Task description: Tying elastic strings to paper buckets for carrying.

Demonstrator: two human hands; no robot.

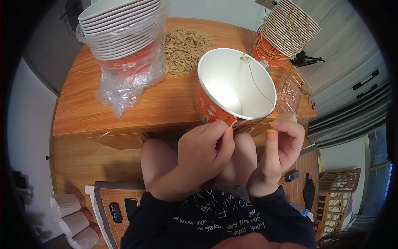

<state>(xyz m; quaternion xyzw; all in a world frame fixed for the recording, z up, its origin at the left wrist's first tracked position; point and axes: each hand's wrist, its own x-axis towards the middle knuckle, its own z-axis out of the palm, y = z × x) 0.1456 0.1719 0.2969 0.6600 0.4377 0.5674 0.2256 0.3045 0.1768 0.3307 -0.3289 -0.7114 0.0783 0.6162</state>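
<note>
A paper bucket (224, 87), white inside and orange with printed figures outside, stands tilted toward me at the table's front edge. A thin tan cord (258, 85) is tied through its far rim and hangs across the inside to the right rim. My left hand (207, 147) is closed at the near rim, thumb and forefinger pinching a short cord end just under it. Right of the bucket, my right hand (284, 145) is raised with thumb and curled forefinger slightly apart; I see nothing between them.
Stacked buckets in clear plastic (128, 54) stand at the left of the wooden table (83, 108). Behind lies a heap of tan cords (184, 50). Another bucket stack (288, 31), draped with cords, stands far right, near a clear tray of small pieces (289, 93) and glasses (307, 93).
</note>
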